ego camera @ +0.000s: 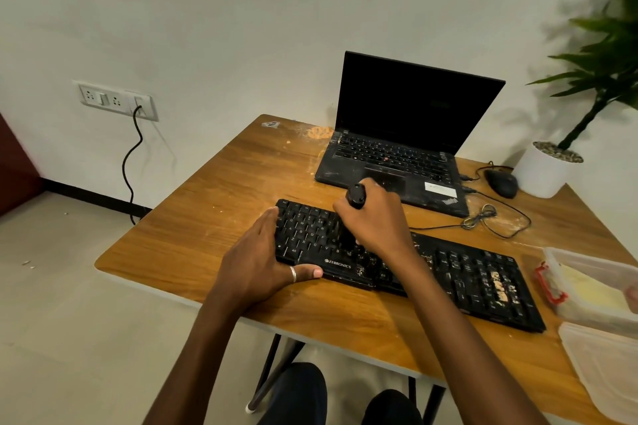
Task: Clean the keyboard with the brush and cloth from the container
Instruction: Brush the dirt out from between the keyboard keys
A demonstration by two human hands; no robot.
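Open passage: the bare wood of the table (221, 203) left of centre frame, plus the strip along its near edge in front of the keyboard (476, 279). Obstacles at centre: the left hand (257, 259) gripping the keyboard's left end, the right hand (374, 217) holding the brush (356, 195) above the keys, and the open laptop (390, 152) just behind. Obstacles at right: mouse (501, 183), looped cable (483, 217), plant pot (545, 172), container (587, 272) and lid (607, 369).

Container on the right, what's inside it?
Inside the container lies something pale yellow, probably the cloth. The container's cloudy walls and the frame edge hide anything else.
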